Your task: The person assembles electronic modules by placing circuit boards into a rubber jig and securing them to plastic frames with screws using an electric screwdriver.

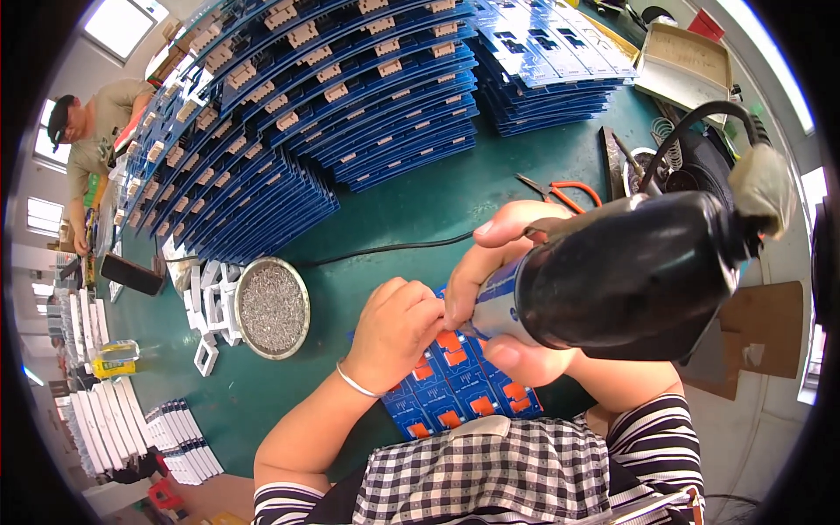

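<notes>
A black tool is clamped in the right hand; the left hand seemingly steadies the blue circuit panel, fingers bunched, any pinch hidden.

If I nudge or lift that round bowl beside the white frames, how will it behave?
The bowl is probably stiff, given its smooth, metallic-looking rim. The many small silvery pieces inside could make it fairly heavy. They look loose, so tilting it may spill some.
</notes>
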The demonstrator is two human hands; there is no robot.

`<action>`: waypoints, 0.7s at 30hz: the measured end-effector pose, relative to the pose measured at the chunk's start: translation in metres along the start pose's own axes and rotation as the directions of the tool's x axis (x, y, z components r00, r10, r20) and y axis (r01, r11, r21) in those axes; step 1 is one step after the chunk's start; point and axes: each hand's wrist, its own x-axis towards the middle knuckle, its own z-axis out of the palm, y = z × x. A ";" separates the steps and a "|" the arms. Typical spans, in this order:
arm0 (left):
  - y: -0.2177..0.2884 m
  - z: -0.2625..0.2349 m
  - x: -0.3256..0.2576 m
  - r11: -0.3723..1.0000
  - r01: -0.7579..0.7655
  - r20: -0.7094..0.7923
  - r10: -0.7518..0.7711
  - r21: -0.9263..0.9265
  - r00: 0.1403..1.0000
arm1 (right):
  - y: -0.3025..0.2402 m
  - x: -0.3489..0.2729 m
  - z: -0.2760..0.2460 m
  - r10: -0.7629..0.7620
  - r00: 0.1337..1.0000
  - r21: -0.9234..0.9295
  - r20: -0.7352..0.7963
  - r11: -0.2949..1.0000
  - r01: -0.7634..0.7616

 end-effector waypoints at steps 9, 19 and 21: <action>-0.005 0.008 -0.003 0.997 0.016 -0.022 -0.018 -0.070 1.000 | 0.007 0.008 0.007 -0.055 0.993 -0.143 0.108 0.987 0.070; -0.005 -0.011 -0.012 0.998 0.049 -0.007 -0.048 0.038 0.999 | 0.000 0.010 0.012 -0.174 0.957 -0.256 0.231 0.938 0.232; -0.006 -0.037 -0.020 0.995 0.099 -0.094 -0.097 0.023 0.991 | -0.020 0.012 0.013 0.117 0.930 -0.649 0.349 0.746 0.149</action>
